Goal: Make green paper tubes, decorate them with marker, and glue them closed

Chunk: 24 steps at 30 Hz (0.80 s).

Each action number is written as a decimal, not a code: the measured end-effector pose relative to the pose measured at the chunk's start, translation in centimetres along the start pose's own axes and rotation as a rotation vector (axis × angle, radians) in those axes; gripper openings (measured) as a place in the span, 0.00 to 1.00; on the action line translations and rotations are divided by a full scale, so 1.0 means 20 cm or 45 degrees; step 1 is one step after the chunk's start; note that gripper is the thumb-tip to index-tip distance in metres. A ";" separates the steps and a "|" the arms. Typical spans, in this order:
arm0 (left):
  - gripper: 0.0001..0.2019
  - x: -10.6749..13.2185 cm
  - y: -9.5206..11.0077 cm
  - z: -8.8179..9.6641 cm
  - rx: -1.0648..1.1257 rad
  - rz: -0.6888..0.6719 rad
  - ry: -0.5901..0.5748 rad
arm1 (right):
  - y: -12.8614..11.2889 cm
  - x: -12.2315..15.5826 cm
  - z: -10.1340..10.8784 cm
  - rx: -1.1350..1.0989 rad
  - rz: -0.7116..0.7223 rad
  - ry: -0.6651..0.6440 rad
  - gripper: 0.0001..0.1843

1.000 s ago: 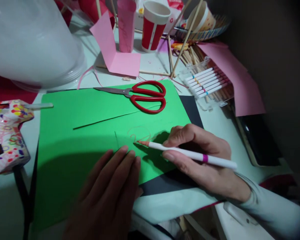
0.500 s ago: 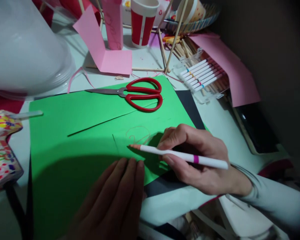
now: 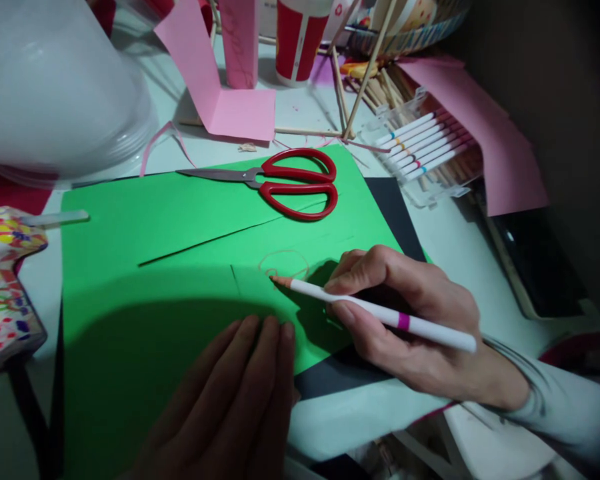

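A green paper sheet (image 3: 145, 287) lies flat on the table, over a black sheet (image 3: 395, 223). My left hand (image 3: 235, 400) rests flat on the sheet's near edge, fingers together and stretched out. My right hand (image 3: 410, 333) grips a white marker pen (image 3: 380, 313) with a pink band. Its orange tip touches the green paper beside a faint curly line (image 3: 283, 263) drawn there. Red-handled scissors (image 3: 280, 183) lie on the far part of the green sheet, blades pointing left.
A clear case of white markers (image 3: 425, 150) sits at the right, by pink paper (image 3: 480, 127). Folded pink card (image 3: 220, 87), a red and white cup (image 3: 300, 40) and wooden sticks (image 3: 360, 73) stand behind. A large translucent container (image 3: 55, 80) is far left, a patterned object (image 3: 5, 287) left.
The pen tip has shifted slightly along the drawn curly line on the green paper. My left hand stays pressed on the sheet. The camera view moved a little.
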<state>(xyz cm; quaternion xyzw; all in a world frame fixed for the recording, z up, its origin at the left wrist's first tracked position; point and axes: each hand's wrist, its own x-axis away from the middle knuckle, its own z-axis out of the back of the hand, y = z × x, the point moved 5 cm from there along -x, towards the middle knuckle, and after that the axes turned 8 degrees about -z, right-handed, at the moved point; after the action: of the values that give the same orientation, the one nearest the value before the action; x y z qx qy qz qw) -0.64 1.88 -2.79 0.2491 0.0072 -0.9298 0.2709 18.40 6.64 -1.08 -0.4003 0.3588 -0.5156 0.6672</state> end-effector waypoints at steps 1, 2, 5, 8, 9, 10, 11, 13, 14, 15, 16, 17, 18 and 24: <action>0.17 0.00 0.00 0.00 -0.010 0.033 0.016 | 0.00 0.00 0.00 -0.007 0.004 0.001 0.07; 0.16 0.00 0.01 0.00 -0.016 0.040 0.024 | 0.00 0.00 0.00 -0.016 0.004 0.000 0.06; 0.16 0.00 0.02 -0.01 -0.014 0.048 0.021 | 0.00 0.00 0.00 -0.035 -0.016 -0.022 0.06; 0.17 0.00 0.02 -0.01 0.002 0.075 0.016 | 0.00 0.00 -0.01 -0.035 -0.009 -0.039 0.07; 0.17 0.00 0.01 -0.01 0.007 0.074 0.014 | 0.00 0.00 0.00 -0.036 -0.008 -0.037 0.07; 0.17 0.00 0.01 0.00 0.018 0.066 0.012 | 0.00 0.00 0.00 -0.035 -0.008 -0.034 0.07; 0.17 0.00 0.01 0.00 0.026 0.055 0.012 | 0.00 0.00 0.00 -0.035 -0.006 -0.034 0.07; 0.17 0.00 0.02 0.00 0.028 0.036 -0.001 | 0.01 0.01 0.00 -0.037 0.012 -0.031 0.08; 0.18 0.00 0.02 0.00 0.022 0.032 -0.017 | 0.01 0.01 0.00 -0.036 0.027 -0.028 0.08; 0.18 0.00 0.02 0.00 0.014 0.031 -0.036 | 0.01 0.01 0.00 -0.032 0.037 -0.026 0.08; 0.18 0.00 0.01 0.00 0.002 0.031 -0.052 | 0.01 0.01 0.00 -0.022 0.036 -0.024 0.08; 0.18 0.00 0.01 0.00 -0.005 0.032 -0.058 | 0.00 0.01 0.00 -0.018 0.032 -0.027 0.08; 0.18 0.00 0.01 0.00 -0.005 0.030 -0.055 | 0.00 0.01 0.00 -0.016 0.030 -0.030 0.08; 0.17 0.00 0.01 0.00 0.059 0.001 -0.031 | 0.04 -0.04 0.07 -0.182 -0.168 0.141 0.08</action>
<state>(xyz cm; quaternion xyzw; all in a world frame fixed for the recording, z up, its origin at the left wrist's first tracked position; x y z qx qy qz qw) -0.61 1.78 -2.73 0.2439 -0.0178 -0.9326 0.2656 19.77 7.69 -1.12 -0.4404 0.4040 -0.5528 0.5807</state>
